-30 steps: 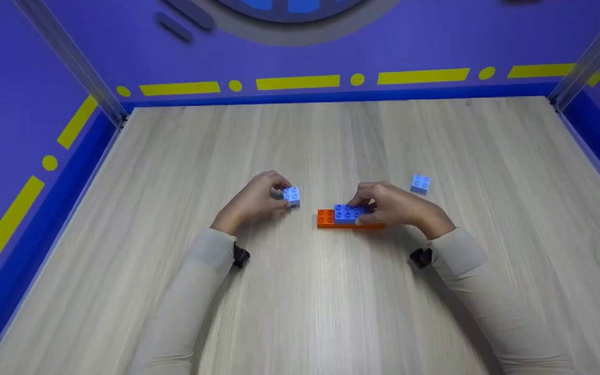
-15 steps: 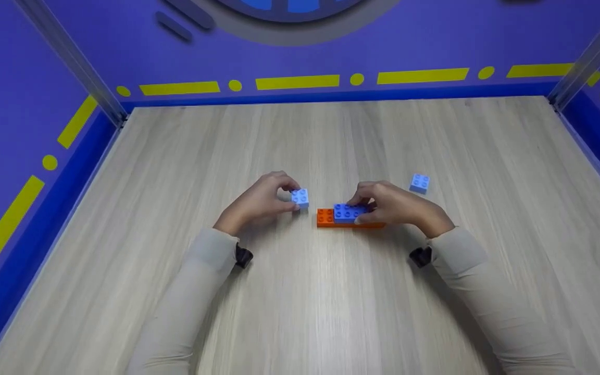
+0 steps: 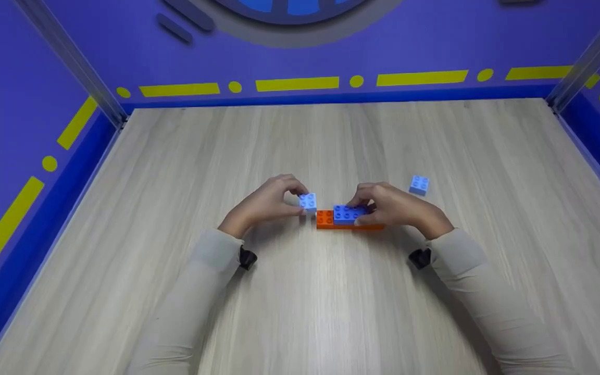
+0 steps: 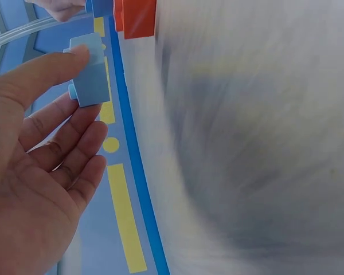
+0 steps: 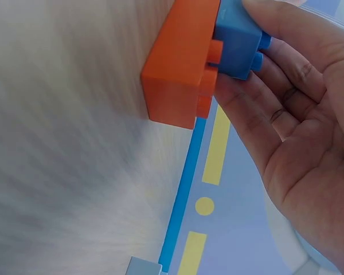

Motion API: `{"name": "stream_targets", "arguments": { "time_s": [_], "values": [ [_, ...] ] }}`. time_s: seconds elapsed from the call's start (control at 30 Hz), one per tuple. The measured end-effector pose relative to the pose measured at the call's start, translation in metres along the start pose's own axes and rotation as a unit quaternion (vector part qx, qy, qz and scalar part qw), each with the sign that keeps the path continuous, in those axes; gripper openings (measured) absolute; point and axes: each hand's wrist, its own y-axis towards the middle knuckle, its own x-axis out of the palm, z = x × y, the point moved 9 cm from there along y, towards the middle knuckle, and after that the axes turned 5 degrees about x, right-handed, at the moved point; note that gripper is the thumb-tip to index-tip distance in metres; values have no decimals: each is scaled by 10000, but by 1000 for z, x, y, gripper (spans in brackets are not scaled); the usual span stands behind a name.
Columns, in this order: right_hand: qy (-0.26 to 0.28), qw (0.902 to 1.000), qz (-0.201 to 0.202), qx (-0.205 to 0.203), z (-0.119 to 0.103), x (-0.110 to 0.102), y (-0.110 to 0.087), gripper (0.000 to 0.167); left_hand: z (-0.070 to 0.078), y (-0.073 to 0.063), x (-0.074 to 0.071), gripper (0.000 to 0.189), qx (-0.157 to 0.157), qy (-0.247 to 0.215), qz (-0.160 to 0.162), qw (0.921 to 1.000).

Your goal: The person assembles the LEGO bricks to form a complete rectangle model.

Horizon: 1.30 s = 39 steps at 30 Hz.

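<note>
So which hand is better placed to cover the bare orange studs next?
Probably the left hand: it pinches a light blue brick close to the bare studs of the orange brick, while the right hand grips the darker blue brick on its top.

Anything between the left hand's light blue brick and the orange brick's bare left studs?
Nothing visible. The light blue brick is by the left end of the orange brick, whose studs there are uncovered. The blue brick and right hand are farther right, off that path.
</note>
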Motion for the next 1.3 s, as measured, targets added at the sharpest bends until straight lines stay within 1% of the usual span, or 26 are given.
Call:
{"name": "stream_targets", "arguments": {
  "time_s": [0.13,0.43,0.6,0.83,1.07,1.3],
  "values": [
    [26,10000,-34,51,1,1,0,29,5,1,3,29,117,11,-92,9999],
    [87,9999,-46,120,2,-1,0,28,12,3,8,30,95,30,-219,9997],
    [122,9999,-28,40,1,-1,-1,28,13,4,12,30,114,1,-293,9995],
    [179,9996,27,-239,-4,-2,-2,28,19,6,15,31,253,6,-373,9990],
    [102,9998,14,-177,-2,-3,-1,29,23,9,17,32,376,10,-404,9985],
    [152,9998,-18,-105,-1,-1,-1,28,23,11,23,30,357,-7,-458,9983]
  ]
}}
